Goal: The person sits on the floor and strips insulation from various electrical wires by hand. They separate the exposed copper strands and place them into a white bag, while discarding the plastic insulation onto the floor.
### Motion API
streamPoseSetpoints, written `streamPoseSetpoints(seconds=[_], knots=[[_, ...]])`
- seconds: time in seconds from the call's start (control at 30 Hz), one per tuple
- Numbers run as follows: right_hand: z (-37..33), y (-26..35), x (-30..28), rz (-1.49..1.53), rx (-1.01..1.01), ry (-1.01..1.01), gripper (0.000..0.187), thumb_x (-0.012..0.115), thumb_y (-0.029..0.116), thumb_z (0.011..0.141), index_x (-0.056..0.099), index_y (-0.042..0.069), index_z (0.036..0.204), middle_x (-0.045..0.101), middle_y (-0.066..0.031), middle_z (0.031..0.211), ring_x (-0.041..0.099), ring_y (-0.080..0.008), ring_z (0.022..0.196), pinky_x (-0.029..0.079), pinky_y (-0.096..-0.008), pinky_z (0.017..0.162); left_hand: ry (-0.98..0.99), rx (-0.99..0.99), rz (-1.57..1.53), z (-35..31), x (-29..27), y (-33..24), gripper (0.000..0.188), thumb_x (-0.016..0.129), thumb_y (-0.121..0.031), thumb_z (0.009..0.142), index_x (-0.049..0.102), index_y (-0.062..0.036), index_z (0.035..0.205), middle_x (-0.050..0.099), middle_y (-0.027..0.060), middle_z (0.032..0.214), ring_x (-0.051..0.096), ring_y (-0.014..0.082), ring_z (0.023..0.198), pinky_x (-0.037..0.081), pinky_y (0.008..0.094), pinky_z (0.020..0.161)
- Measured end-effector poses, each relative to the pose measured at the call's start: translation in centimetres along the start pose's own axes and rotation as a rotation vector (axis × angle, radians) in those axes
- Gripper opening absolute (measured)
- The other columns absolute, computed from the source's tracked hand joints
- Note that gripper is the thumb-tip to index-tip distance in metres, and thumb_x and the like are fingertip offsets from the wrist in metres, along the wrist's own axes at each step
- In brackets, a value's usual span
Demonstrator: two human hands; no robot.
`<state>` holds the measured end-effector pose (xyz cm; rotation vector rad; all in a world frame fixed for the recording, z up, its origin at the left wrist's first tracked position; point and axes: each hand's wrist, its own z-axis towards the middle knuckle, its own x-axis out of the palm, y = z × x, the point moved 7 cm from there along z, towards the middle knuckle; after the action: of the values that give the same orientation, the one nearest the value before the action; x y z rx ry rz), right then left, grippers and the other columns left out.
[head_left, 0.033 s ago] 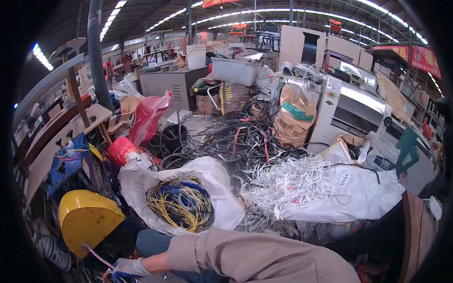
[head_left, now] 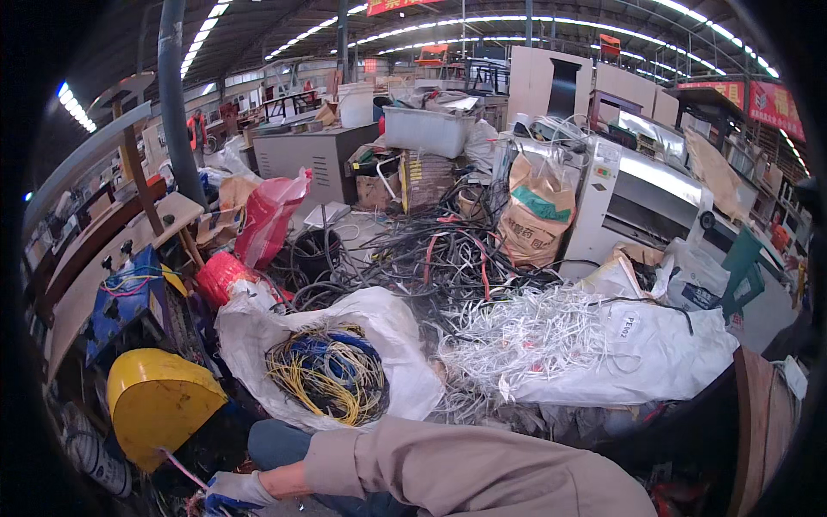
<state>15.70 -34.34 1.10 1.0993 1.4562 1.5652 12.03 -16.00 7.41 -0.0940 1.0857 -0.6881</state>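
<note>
Gloved right hand (head_left: 234, 492) at 7 o'clock is gripping a pink cable (head_left: 184, 470), which is running toward 10 o'clock to the yellow guard (head_left: 162, 396), now lying straighter, suggesting tension. Left hand is not showing.

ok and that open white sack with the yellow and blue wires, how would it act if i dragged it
The white sack would probably sag and fold, since its walls look thin and creased. The yellow and blue wires might shift as one mass, being looped together, and could spill from the wide-open mouth.
</note>
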Motion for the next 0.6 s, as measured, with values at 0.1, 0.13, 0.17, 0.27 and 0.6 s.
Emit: streamPoseSetpoints(seconds=[0.1, 0.13, 0.17, 0.27, 0.6], knots=[[-1.1, 1.0, -0.3, 0.077, 0.010, 0.049, 0.028, 0.068, 0.025, 0.084, 0.070, -0.002, 0.085, 0.065, -0.0050, 0.070, 0.061, -0.0169, 0.063, 0.046, -0.0356, 0.058, 0.016, -0.032, -0.037, -0.6, -0.3, -0.6, 0.030, 0.067, -0.009, 0.089, 0.065, 0.0056, 0.116, 0.070, 0.0232, 0.109, 0.067, 0.0351, 0.099, 0.051, 0.0393, 0.090], [-1.5, 2.4, -0.5, 0.025, -0.052, 0.063, 0.030, 0.068, 0.027, 0.084, 0.070, -0.003, 0.086, 0.064, -0.0045, 0.069, 0.061, -0.0165, 0.062, 0.046, -0.0351, 0.057, 0.037, -0.035, -0.063, -0.9, -0.6, -1.0, 0.031, 0.067, -0.009, 0.089, 0.065, 0.0054, 0.116, 0.070, 0.0232, 0.111, 0.067, 0.0349, 0.101, 0.050, 0.0390, 0.090], [-2.0, 2.3, -1.1, 0.057, 0.083, -0.007, 0.032, 0.069, 0.028, 0.085, 0.070, -0.004, 0.085, 0.064, -0.0043, 0.069, 0.060, -0.0162, 0.061, 0.046, -0.0348, 0.056, 0.059, -0.035, -0.090, -1.0, -0.9, -1.5, 0.032, 0.067, -0.009, 0.089, 0.064, 0.0053, 0.117, 0.069, 0.0233, 0.112, 0.067, 0.0347, 0.102, 0.050, 0.0387, 0.090], [-3.2, 5.5, -2.9, -0.261, 0.019, 0.002, 0.037, 0.070, 0.033, 0.084, 0.071, -0.004, 0.084, 0.066, -0.0068, 0.068, 0.056, -0.0155, 0.058, 0.046, -0.0372, 0.056, 0.109, -0.043, -0.226, -2.0, -1.5, -3.1, 0.034, 0.066, -0.010, 0.091, 0.063, 0.0052, 0.122, 0.067, 0.0232, 0.118, 0.065, 0.0345, 0.106, 0.048, 0.0390, 0.094], [-6.9, 15.5, -10.0, -0.453, -0.155, 0.135, 0.019, 0.062, 0.023, 0.096, 0.073, 0.009, 0.097, 0.069, -0.0017, 0.085, 0.062, -0.0123, 0.070, 0.051, -0.0290, 0.063, 0.248, -0.300, -0.788, -2.7, -0.2, -3.3, 0.029, 0.070, -0.008, 0.089, 0.065, 0.0039, 0.114, 0.069, 0.0063, 0.100, 0.064, 0.0127, 0.090, 0.052, 0.0270, 0.084]])
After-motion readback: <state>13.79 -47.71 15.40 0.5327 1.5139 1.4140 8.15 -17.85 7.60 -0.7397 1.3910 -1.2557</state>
